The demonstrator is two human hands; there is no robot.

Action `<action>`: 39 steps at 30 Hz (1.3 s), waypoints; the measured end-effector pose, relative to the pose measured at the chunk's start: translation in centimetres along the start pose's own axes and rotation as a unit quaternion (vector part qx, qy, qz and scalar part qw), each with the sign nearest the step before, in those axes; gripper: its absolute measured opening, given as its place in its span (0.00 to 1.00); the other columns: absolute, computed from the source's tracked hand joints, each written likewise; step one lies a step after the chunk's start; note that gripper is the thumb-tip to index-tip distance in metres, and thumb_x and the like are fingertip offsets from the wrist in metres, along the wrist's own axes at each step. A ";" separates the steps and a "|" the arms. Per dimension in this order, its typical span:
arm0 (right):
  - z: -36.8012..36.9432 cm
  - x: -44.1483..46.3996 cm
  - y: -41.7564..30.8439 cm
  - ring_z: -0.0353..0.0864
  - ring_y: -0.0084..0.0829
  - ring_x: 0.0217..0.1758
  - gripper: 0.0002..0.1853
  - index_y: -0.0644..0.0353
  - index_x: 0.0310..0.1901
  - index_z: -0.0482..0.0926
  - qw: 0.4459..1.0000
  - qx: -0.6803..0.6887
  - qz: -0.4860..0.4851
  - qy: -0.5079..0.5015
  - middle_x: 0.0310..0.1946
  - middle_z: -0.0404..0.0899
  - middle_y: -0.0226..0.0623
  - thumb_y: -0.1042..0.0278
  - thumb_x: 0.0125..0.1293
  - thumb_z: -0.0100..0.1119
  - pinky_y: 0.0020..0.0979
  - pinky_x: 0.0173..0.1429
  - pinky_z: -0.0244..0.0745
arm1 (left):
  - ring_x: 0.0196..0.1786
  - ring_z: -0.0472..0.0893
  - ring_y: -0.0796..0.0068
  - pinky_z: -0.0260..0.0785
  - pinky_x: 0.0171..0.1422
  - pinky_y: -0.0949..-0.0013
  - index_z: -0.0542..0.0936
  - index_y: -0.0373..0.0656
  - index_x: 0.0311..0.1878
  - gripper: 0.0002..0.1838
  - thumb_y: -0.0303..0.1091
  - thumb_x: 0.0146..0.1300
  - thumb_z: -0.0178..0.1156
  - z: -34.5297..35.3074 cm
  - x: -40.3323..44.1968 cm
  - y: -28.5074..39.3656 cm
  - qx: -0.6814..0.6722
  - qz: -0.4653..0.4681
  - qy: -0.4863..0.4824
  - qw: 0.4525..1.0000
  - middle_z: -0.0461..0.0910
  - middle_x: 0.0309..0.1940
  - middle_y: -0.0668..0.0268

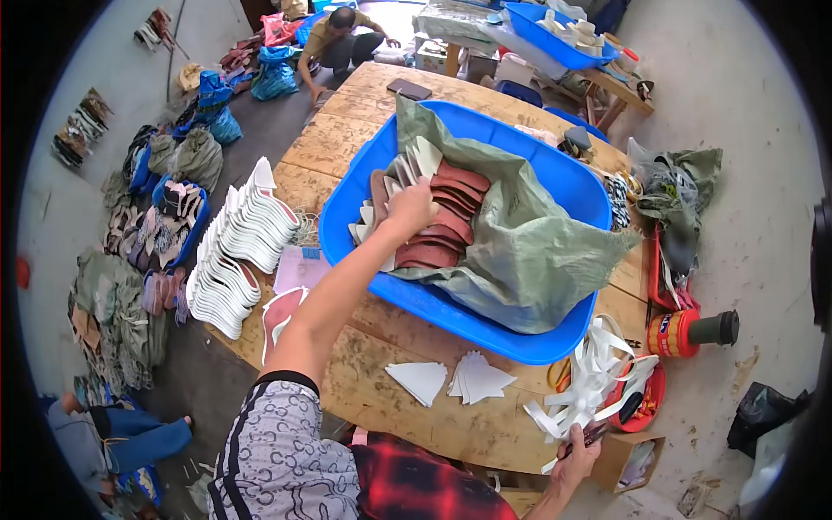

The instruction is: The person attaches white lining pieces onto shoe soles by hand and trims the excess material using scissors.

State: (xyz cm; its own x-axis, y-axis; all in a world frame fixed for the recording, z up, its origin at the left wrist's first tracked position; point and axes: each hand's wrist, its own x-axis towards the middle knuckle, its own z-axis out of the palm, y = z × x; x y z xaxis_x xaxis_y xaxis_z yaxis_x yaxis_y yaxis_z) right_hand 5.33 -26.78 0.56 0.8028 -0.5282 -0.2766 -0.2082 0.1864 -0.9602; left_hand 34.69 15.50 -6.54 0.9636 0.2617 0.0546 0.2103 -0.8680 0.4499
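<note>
My left hand (412, 210) reaches into a large blue tub (468, 334) on the table. Its fingers are closed at the edge of the packed shoe insoles (440, 227), reddish-brown on one side and white on the other; which one they grip is partly hidden. A green woven sack (537, 251) lies open around the insoles. Low at the right, my right hand (579, 452) is closed around a small dark tool with a reddish handle, which looks like scissors (592, 433). White strips (589, 381) lie tangled just above that hand.
Stacked white-edged insoles (243, 251) line the wooden table's (373, 347) left side. White triangular pieces (419, 381) lie near its front edge. A red container (674, 334) stands at right, a cardboard box (626, 459) below. A person (342, 39) crouches beyond the table; another (121, 438) is at lower left.
</note>
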 end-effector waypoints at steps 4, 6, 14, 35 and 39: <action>-0.7 -0.1 1.1 0.69 0.15 0.19 0.06 0.61 0.42 0.76 1.000 -0.012 0.014 -0.009 0.27 0.76 0.28 0.75 0.64 0.59 0.16 0.16 0.56 | 0.41 0.82 0.45 0.74 0.46 0.49 0.72 0.39 0.42 0.14 0.33 0.54 0.61 1.7 0.8 -3.8 -0.033 -0.011 0.034 0.999 0.82 0.35 0.48; -0.6 -0.3 0.8 0.70 0.17 0.20 0.05 0.61 0.41 0.76 1.000 -0.026 0.000 -0.008 0.27 0.77 0.28 0.73 0.65 0.58 0.17 0.18 0.58 | 0.42 0.82 0.49 0.74 0.48 0.51 0.73 0.41 0.39 0.08 0.31 0.57 0.58 -1.6 -1.3 0.7 -0.060 0.111 0.093 0.988 0.82 0.37 0.52; -1.2 -0.9 -4.2 0.74 0.16 0.29 0.03 0.63 0.38 0.75 0.985 -0.104 -0.138 -0.006 0.30 0.75 0.27 0.73 0.67 0.55 0.19 0.29 0.65 | 0.45 0.80 0.68 0.70 0.55 0.66 0.77 0.38 0.43 0.11 0.24 0.56 0.64 -16.9 -12.9 14.0 -0.413 0.385 0.146 0.812 0.82 0.40 0.64; 0.2 -5.4 -6.4 0.66 0.14 0.13 0.05 0.55 0.38 0.74 0.908 0.246 0.176 -0.289 0.22 0.74 0.26 0.70 0.65 0.61 0.17 0.12 0.56 | 0.37 0.74 0.86 0.68 0.44 0.78 0.74 0.41 0.44 0.12 0.41 0.69 0.58 -5.6 -35.0 23.2 -0.761 -0.048 0.009 0.647 0.78 0.36 0.72; -0.4 -6.6 -7.5 0.66 0.15 0.14 0.05 0.58 0.37 0.76 0.949 0.126 0.123 -0.262 0.21 0.73 0.26 0.68 0.65 0.61 0.19 0.15 0.60 | 0.37 0.73 0.87 0.68 0.44 0.79 0.73 0.41 0.44 0.13 0.41 0.69 0.59 -6.0 -35.9 23.9 -0.739 -0.027 0.022 0.673 0.77 0.35 0.73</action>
State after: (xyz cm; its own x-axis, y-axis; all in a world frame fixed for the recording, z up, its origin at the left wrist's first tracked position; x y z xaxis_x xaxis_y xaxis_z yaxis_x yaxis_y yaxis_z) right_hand 1.37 -25.06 9.60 0.9287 0.0290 -0.3698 -0.3379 0.4771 -0.8113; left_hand 4.13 -12.09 7.57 0.9484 0.3169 0.0149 -0.1809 0.5017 0.8459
